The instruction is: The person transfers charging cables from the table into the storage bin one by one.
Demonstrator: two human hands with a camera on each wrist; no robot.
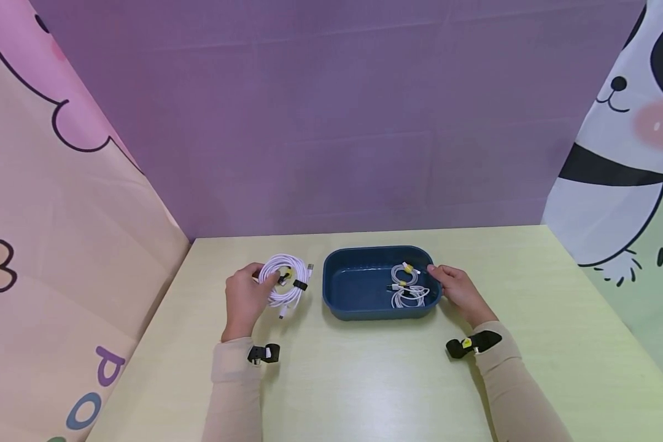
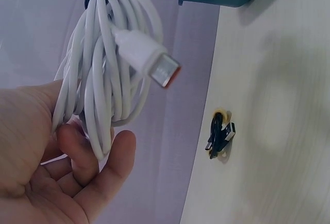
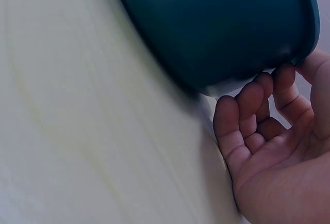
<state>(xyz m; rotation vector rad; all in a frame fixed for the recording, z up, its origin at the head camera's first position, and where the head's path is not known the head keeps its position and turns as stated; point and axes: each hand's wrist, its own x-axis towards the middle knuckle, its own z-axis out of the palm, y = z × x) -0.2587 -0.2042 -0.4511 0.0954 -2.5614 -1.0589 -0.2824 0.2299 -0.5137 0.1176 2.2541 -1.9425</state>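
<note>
My left hand grips a thick coil of white cable above the table, left of the blue tray. A black strap binds the coil, and in the left wrist view a USB-C plug sticks out of it. On the table beyond the coil lies a small black cable with a yellow tie. My right hand pinches the tray's right end at the rim, the thumb on top and fingers against the outer wall. Inside, at the tray's right end, lie two small bundles of white cable, one behind the other.
The pale wooden table runs back to a purple cloth wall. Printed cloth walls flank it on the left and right.
</note>
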